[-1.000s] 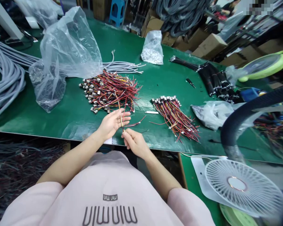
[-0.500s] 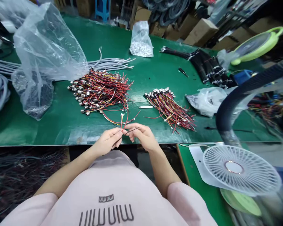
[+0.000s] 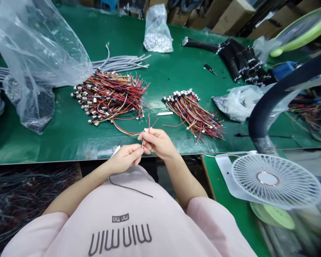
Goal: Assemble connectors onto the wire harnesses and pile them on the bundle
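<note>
At the bench's front edge, my left hand (image 3: pixel 126 156) is closed, thumb against fingers, on the lower part of a thin wire harness (image 3: pixel 142 143). My right hand (image 3: pixel 158 142) pinches the same harness near its small white connector (image 3: pixel 146 130). A red wire sticks up beside the connector. Below my left hand a black wire (image 3: pixel 131 187) curves across the pink shirt. Just beyond my hands lie a large heap of wired metal-ended connectors (image 3: pixel 109 96) on the left and a smaller bundle of them (image 3: pixel 194 114) on the right. My fingers partly hide the harness.
A white pen-like stick (image 3: pixel 164 114) lies between the heaps. Clear plastic bags (image 3: pixel 42 53), grey cables (image 3: pixel 120 63) and black cable bundles (image 3: pixel 238 60) lie around the green bench (image 3: pixel 117 32). At right stand a black flexible duct (image 3: pixel 264 103) and a white fan (image 3: pixel 278 180).
My right hand has moved to the connector end and pinches it. The black wire has swung from between my hands to below the left one. The view has shifted slightly.
</note>
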Motion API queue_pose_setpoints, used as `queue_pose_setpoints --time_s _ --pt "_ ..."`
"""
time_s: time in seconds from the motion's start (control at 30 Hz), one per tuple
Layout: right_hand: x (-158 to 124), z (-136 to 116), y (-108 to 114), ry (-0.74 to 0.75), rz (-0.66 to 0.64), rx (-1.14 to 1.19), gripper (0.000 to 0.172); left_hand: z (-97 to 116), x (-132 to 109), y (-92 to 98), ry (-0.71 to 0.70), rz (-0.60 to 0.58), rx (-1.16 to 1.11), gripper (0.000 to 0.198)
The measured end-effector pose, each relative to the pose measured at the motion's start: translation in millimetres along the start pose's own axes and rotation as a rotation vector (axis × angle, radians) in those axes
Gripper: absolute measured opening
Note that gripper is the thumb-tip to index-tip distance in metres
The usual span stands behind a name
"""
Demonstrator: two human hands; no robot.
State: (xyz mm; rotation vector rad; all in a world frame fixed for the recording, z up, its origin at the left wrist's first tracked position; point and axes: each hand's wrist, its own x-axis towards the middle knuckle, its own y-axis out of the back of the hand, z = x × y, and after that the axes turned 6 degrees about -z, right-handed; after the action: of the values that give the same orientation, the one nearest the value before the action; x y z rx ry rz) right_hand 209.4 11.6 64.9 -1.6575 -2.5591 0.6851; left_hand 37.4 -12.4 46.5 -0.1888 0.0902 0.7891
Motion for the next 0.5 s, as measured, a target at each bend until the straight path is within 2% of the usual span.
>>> queue_pose_setpoints --time_s 0.1,0.2,0.27,0.33,0.4,0.5 --pt "-0.7 -5.6 -0.1 0.052 0.028 0.023 0.040 -3.6 3.5 5.5 -0.034 0.063 -0.162 0.052" --pt "-2.4 -12.2 1.5 0.094 0.042 0.049 0.038 -8.5 -0.3 18.5 -0.103 0.191 -0.246 0.048" --pt "-2.6 -15.7 2.2 0.109 0.051 0.043 0.038 -9.1 -10.4 29.1 -0.108 0.273 -0.153 0.040" --pt "-1.7 -18.2 2.0 0.116 0.057 0.027 0.039 -6.6 -26.7 39.0 -0.064 0.300 0.057 0.034" --pt "-0.3 -19.9 1.5 0.118 0.053 0.011 0.039 -2.4 -46.2 47.0 -0.009 0.212 0.313 0.032" --pt "2.2 -21.1 1.8 0.120 0.046 -0.002 0.039 2.1 -71.0 52.9 0.054 -0.033 0.530 0.041"
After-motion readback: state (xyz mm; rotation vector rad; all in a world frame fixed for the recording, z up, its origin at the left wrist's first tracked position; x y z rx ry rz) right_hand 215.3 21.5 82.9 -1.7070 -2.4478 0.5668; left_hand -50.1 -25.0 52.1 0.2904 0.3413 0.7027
